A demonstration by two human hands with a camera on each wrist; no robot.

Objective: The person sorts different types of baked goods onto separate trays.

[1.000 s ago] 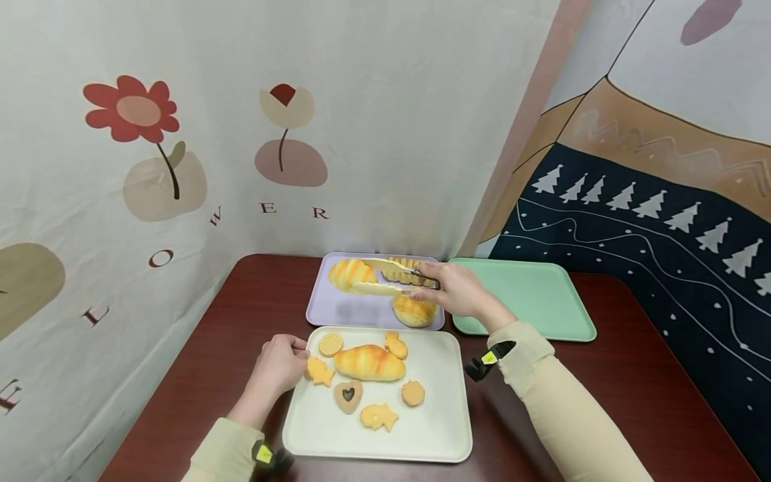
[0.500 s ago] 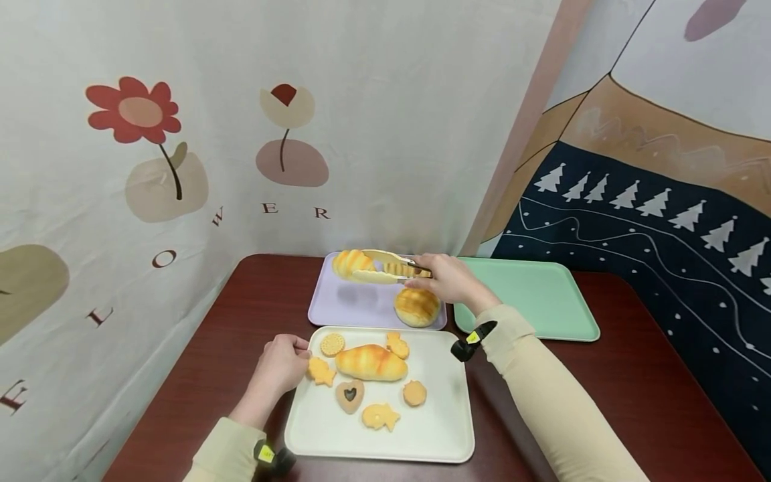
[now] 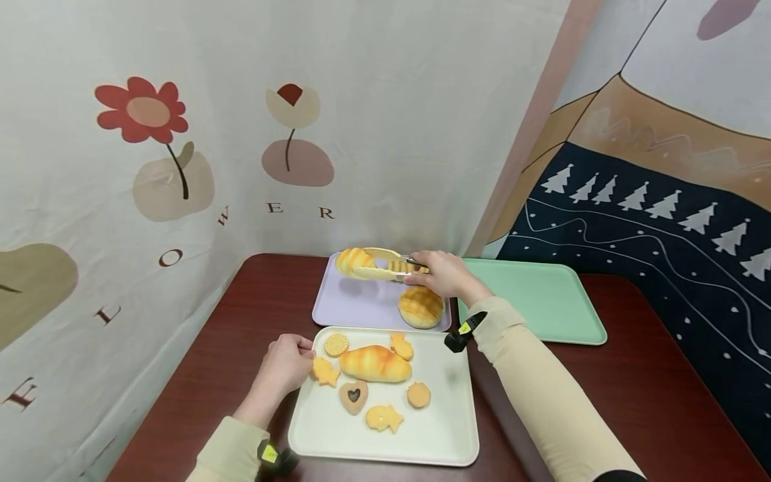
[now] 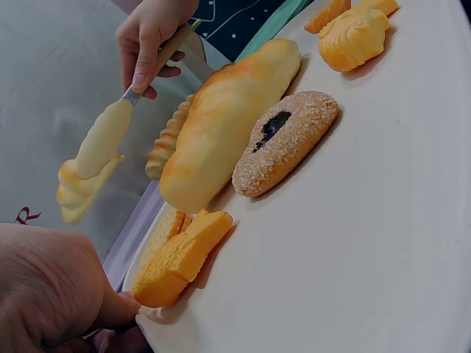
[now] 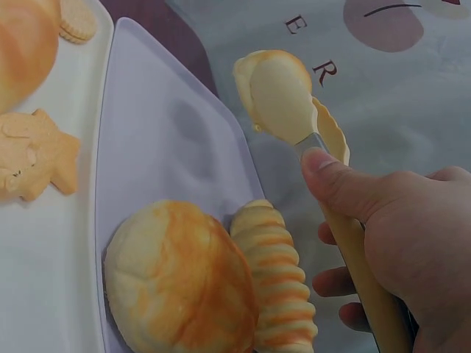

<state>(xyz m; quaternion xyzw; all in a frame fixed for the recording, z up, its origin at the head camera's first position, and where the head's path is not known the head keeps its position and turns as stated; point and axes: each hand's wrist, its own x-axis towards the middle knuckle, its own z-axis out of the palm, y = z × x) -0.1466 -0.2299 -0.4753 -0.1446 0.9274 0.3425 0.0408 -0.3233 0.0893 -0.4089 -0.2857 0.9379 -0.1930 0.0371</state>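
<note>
My right hand grips a pair of cream-coloured food tongs. Between the tong tips is a small striped bread roll, raised above the lilac tray; the right wrist view shows the roll partly hidden by a tong tip. Below the tongs, a round bun and a ridged bread lie on that tray. My left hand pinches the left edge of the white tray, beside a star-shaped biscuit.
The white tray carries a long bread, a heart biscuit, a fish biscuit and several other biscuits. A green tray stands at the back right. A printed curtain hangs behind the brown table.
The tongs and bread roll have risen from the lilac tray, toward the curtain. My right hand has moved with them. My left hand stays at the white tray's edge; the head view has shifted slightly.
</note>
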